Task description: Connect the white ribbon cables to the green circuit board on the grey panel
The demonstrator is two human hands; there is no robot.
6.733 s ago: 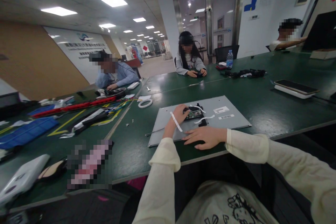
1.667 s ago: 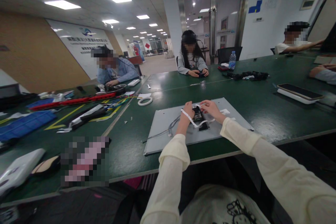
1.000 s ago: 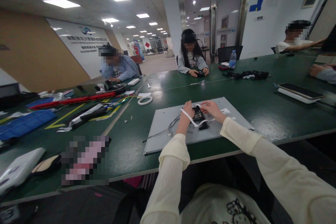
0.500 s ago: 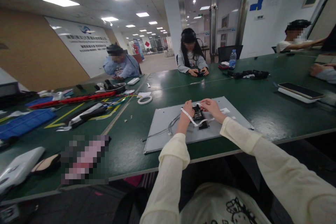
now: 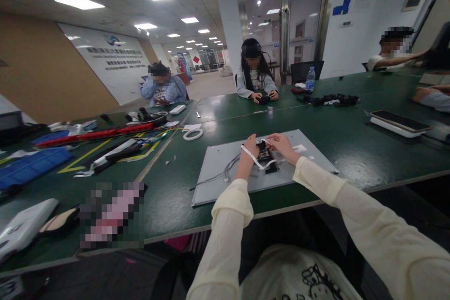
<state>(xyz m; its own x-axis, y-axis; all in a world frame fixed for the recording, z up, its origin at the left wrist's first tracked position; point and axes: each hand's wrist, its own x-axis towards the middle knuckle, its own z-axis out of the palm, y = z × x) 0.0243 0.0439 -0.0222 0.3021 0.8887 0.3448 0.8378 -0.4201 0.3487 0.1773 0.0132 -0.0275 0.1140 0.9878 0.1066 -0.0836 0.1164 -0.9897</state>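
A grey board (image 5: 214, 173) lies on the table in front of me, with a small black device (image 5: 264, 152) on it. My left hand (image 5: 249, 148) is at the device's left side, fingers curled closed on a white strip (image 5: 253, 161). The strip runs across this hand's wrist and loops down in front of the device. My right hand (image 5: 283, 146) pinches a white piece at the device's top edge, seemingly the same strip. The fingertips partly hide what they grip. Grey cables (image 5: 230, 168) lie on the board to the left.
A roll of white tape (image 5: 193, 134) lies beyond the board to the left. A blue tray (image 5: 31, 166) and red strips (image 5: 94, 133) are farther left. To the right lies a phone on a white box (image 5: 401, 122). Co-workers sit around the table; a bottle (image 5: 310, 79) stands opposite.
My hands have barely moved and keep their hold at the device. The view has shifted slightly. The co-worker at the far left has lowered their head and drawn their hand in.
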